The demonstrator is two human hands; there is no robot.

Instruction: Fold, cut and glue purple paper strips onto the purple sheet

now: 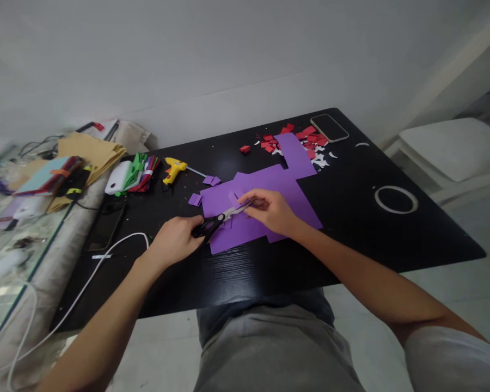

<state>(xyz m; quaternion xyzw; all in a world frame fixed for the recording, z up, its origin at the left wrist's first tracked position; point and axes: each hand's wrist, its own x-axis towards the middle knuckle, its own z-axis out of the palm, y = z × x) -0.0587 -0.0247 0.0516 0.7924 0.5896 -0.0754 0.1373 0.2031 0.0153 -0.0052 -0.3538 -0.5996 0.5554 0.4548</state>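
Observation:
In my left hand (178, 238) are scissors (221, 218), gripped by their black handles, with the blades pointing right and away from me. My right hand (269, 209) pinches a small purple paper piece (237, 200) at the blades; its fingers partly cover the tips. Both hands are over large purple paper sheets (298, 202) that overlap on the black table. Small folded purple pieces (195, 200) lie left of the sheets, and a purple strip (296, 155) lies beyond them.
Red and white paper scraps (310, 139) and a phone (330, 127) are at the back right. A tape-like ring (396, 199) lies to the right. A yellow glue gun (173, 170), a second phone (105, 227) and a white cable (93, 275) are on the left.

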